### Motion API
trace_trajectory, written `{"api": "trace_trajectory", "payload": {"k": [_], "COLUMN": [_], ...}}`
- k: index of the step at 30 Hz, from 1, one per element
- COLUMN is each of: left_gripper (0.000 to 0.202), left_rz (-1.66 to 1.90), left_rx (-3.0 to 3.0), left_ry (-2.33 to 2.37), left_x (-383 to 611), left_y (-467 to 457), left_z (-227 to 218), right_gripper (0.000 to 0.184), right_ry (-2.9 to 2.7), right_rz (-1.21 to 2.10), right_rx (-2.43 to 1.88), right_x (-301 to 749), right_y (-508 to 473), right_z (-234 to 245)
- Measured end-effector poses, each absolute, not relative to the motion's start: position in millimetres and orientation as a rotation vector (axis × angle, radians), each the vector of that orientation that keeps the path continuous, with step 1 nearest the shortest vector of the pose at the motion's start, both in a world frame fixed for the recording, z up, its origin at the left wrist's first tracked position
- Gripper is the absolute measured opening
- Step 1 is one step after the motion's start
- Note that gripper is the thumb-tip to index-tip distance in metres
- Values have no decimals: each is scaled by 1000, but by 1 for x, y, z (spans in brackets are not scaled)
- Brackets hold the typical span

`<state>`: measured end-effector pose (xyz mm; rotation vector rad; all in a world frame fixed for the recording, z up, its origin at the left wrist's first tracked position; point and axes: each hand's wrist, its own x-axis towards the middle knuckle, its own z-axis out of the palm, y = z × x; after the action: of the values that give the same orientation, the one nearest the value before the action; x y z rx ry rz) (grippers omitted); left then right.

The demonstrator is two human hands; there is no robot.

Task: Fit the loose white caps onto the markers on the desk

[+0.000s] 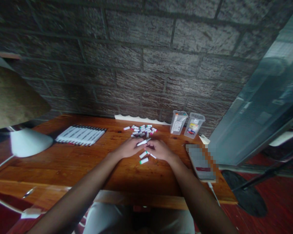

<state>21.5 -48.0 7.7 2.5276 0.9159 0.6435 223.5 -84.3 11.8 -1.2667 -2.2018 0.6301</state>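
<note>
Between my hands is a white marker (143, 142), held nearly level with its narrower end to the right. My left hand (128, 148) is closed around the marker's left part. My right hand (160, 149) is closed in a pinch close to the marker; what its fingertips hold is too small to make out. Just below lie two short white caps with green ends, an upper cap (143, 155) and a lower cap (144, 161). A thin white piece (153, 156) pokes out by my right fingers. Beyond my hands spreads a pile of white caps (142, 129) with coloured ends.
At left, white markers (80, 135) lie in a row beside a lamp (30, 143). Two clear plastic containers, one (178, 123) and another (194, 125), stand against the brick wall. A blurred flat device (201, 162) with a cable lies at the table's right edge.
</note>
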Motion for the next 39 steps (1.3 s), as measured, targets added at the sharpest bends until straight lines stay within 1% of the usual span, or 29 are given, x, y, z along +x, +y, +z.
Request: {"api": "trace_trajectory", "payload": {"k": [20,39], "left_gripper": [37,41], "left_rz": [621,627], "left_rx": [2530,2534], "left_ry": [883,887], "left_x": [21,22], "left_y": [-48,-51], "left_z": [8,12], "right_gripper": [20,22], "right_ry": [-2221,-2231], "right_rz": [594,597], "right_rx": [-1256,-1276], "right_x": [224,224], "right_y": [-84,-85], "right_z": [11,11]}}
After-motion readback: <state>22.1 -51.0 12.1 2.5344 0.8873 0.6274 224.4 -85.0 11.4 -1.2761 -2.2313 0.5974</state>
